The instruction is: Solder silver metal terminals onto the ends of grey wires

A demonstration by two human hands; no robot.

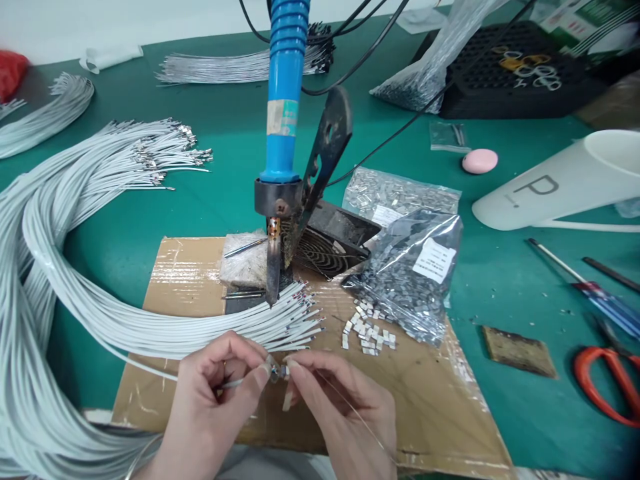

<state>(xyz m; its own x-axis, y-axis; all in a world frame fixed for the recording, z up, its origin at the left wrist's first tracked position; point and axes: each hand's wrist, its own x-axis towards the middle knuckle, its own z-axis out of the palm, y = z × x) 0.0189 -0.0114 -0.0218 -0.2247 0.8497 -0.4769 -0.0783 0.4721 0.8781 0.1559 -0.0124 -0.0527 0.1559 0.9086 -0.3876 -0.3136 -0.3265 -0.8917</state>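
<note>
My left hand [213, 403] is closed in a pinch on the stripped end of a white cable [155, 371]. Small coloured strands show at its fingertips. Opposite, my right hand [345, 407] pinches a tiny silvery metal connector [283, 371] close against that end; whether the two touch I cannot tell. A thin wire, like solder wire [363, 419], runs across the right hand toward the lower right. Just above both hands points the tip of a blue-handled soldering iron [273, 270], fixed in a holder. Behind the hands lie many white cable ends [295, 313] on cardboard.
Loose metal connectors [367, 328] lie right of the hands, before two plastic bags of small parts [415, 273]. A small black fan [333, 243] stands behind the iron. Thick white cable bundles [30, 267] fill the left. Red-handled scissors [595, 373] and a white cup [560, 180] are right.
</note>
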